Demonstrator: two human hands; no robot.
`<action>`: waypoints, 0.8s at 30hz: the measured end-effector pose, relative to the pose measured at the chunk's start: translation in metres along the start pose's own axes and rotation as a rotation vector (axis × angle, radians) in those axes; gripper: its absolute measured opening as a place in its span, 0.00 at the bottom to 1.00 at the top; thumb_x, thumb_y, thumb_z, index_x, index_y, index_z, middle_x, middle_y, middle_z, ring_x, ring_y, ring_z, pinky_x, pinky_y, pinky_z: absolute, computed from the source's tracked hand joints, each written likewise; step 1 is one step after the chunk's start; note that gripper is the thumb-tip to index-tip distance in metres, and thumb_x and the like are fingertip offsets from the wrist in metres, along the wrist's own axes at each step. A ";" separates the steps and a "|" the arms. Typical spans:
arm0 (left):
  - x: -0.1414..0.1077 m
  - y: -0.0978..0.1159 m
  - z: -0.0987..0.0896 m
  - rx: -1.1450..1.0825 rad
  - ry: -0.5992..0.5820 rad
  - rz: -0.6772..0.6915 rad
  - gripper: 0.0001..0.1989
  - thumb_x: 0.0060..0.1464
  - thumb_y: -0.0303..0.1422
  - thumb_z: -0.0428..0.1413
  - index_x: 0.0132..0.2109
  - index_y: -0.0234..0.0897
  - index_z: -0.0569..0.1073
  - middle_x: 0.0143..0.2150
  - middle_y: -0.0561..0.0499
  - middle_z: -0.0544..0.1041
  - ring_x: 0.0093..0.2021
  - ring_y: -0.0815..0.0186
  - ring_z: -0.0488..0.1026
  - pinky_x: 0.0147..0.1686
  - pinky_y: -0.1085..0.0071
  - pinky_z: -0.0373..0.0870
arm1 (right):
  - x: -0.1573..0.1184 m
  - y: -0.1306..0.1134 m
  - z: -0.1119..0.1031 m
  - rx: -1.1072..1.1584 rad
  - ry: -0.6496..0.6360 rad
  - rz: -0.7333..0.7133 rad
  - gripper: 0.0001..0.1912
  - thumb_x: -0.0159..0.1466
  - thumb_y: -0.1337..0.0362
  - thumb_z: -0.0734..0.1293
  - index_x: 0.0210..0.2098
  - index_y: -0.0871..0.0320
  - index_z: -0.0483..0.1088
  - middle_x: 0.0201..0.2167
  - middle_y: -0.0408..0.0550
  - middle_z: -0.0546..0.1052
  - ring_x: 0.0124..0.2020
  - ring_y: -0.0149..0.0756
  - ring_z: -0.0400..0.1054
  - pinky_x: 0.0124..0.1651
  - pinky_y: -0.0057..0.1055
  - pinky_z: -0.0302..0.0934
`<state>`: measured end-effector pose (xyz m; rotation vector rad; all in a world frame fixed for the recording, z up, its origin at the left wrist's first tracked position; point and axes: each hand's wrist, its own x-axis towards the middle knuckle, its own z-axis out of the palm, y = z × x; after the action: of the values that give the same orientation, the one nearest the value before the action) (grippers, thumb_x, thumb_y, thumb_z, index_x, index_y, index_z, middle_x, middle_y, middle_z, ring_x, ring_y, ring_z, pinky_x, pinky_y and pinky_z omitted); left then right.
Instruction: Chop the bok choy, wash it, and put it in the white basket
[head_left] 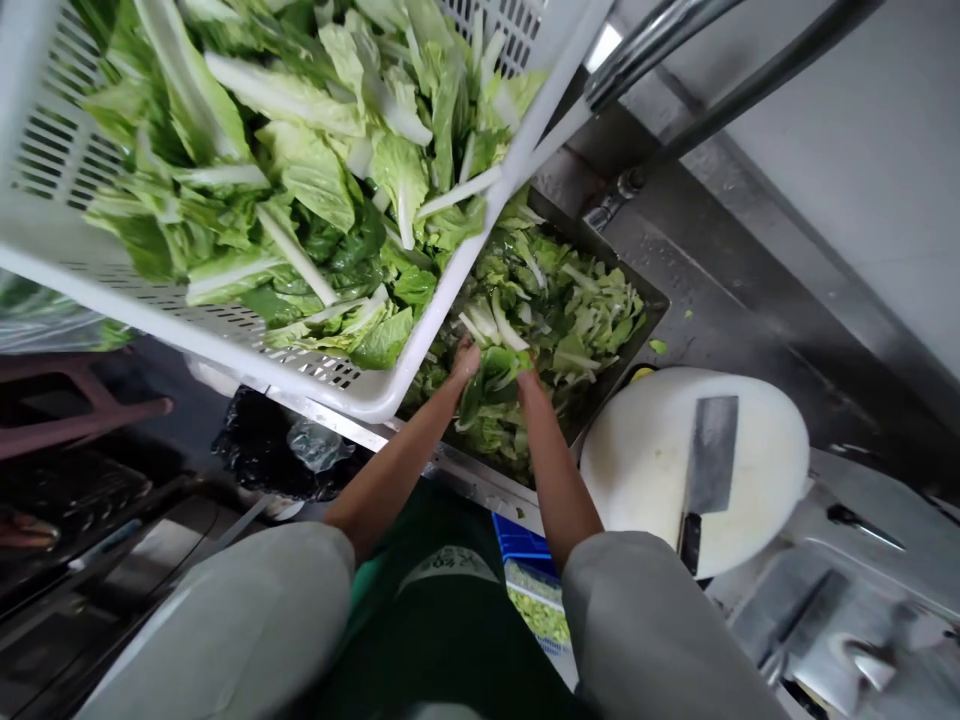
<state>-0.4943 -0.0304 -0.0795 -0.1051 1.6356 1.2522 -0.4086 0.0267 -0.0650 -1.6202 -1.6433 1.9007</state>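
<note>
Sleeves (262,610); basket (469,262) partly hiding sink (480,478); cleaver (714,450) on board (630,450); hands (466,358) amid leaves (495,370), grip unclear.

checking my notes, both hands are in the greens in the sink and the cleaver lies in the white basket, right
Wrong place for the cleaver: it lies on the round white board, as the head view shows. The left hand and right hand are in the greens in the sink.

left grip (466,358) partly hidden | right grip (527,368) mostly hidden | forearms (553,455) bare, stretched forward
</note>
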 end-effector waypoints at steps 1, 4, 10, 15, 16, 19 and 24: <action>-0.010 0.007 0.006 -0.038 -0.021 0.009 0.16 0.64 0.42 0.58 0.45 0.31 0.76 0.35 0.48 0.81 0.44 0.60 0.78 0.50 0.67 0.73 | -0.004 -0.010 -0.004 0.027 0.015 0.003 0.33 0.64 0.38 0.63 0.55 0.54 0.76 0.46 0.52 0.82 0.58 0.50 0.74 0.57 0.45 0.73; -0.041 0.031 0.022 -0.173 -0.119 0.105 0.22 0.57 0.45 0.64 0.51 0.34 0.76 0.39 0.48 0.82 0.45 0.59 0.79 0.49 0.66 0.75 | -0.022 -0.037 -0.020 0.120 0.087 -0.034 0.30 0.61 0.38 0.66 0.51 0.53 0.77 0.47 0.52 0.81 0.57 0.50 0.74 0.58 0.43 0.72; -0.073 0.067 0.042 -0.065 -0.204 0.474 0.23 0.52 0.45 0.68 0.49 0.35 0.78 0.49 0.43 0.80 0.56 0.52 0.75 0.59 0.61 0.71 | -0.058 -0.074 -0.051 0.164 0.322 -0.227 0.22 0.52 0.42 0.75 0.33 0.54 0.76 0.37 0.49 0.80 0.46 0.48 0.77 0.56 0.45 0.72; -0.109 0.121 0.043 0.081 -0.153 0.876 0.23 0.59 0.51 0.63 0.49 0.36 0.77 0.49 0.42 0.78 0.55 0.54 0.75 0.59 0.59 0.71 | -0.094 -0.136 -0.053 0.233 0.464 -0.508 0.18 0.56 0.49 0.77 0.37 0.55 0.76 0.38 0.45 0.80 0.43 0.38 0.77 0.53 0.37 0.74; -0.114 0.140 0.038 0.100 -0.124 0.976 0.24 0.60 0.52 0.61 0.50 0.37 0.76 0.50 0.42 0.79 0.54 0.55 0.75 0.59 0.59 0.72 | -0.099 -0.155 -0.046 0.248 0.462 -0.565 0.18 0.57 0.50 0.77 0.39 0.55 0.75 0.40 0.45 0.80 0.45 0.37 0.77 0.54 0.35 0.74; -0.102 0.211 0.001 0.190 -0.016 1.334 0.28 0.61 0.57 0.58 0.54 0.40 0.73 0.53 0.45 0.78 0.55 0.59 0.75 0.62 0.60 0.70 | -0.094 -0.219 -0.010 0.344 0.367 -0.725 0.17 0.63 0.52 0.74 0.45 0.55 0.73 0.45 0.43 0.79 0.52 0.37 0.76 0.58 0.34 0.73; -0.017 0.324 -0.103 0.802 0.221 1.492 0.30 0.67 0.59 0.48 0.57 0.37 0.69 0.54 0.51 0.75 0.56 0.67 0.70 0.66 0.59 0.69 | -0.007 -0.298 0.050 0.125 -0.283 -0.872 0.12 0.74 0.56 0.64 0.37 0.54 0.71 0.34 0.36 0.74 0.45 0.29 0.78 0.51 0.32 0.75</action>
<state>-0.7463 0.0307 0.1404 1.7944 2.3152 1.4190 -0.5922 0.1063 0.1617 -0.4314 -1.8387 1.7116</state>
